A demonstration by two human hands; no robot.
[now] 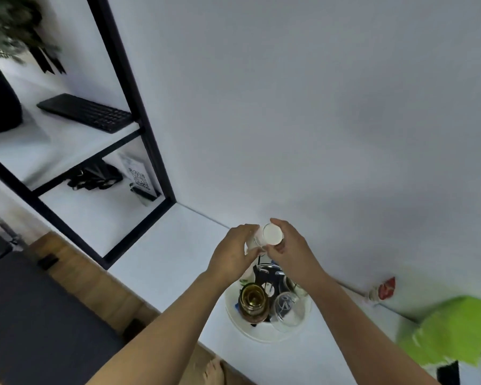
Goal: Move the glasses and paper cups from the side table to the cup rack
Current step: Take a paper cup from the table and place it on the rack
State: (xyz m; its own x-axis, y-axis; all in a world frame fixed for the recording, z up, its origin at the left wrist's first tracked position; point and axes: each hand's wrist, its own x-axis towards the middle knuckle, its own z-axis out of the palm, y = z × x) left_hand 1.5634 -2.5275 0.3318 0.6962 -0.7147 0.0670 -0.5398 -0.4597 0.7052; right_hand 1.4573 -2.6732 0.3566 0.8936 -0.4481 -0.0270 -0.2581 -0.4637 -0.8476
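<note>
Above the round white cup rack (264, 333), both hands — left (231, 252), right (286, 244) — grip smooth white paper cups (271, 233).

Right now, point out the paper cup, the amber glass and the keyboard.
paper cup (272, 233): head view, on its white base.
amber glass (252, 299): head view, on its upturned bottom.
keyboard (88, 112): head view, on its keys.

black keyboard (85, 113) on shelf (53, 151), QR card (137, 173) below, green leaves (453, 332)
</note>
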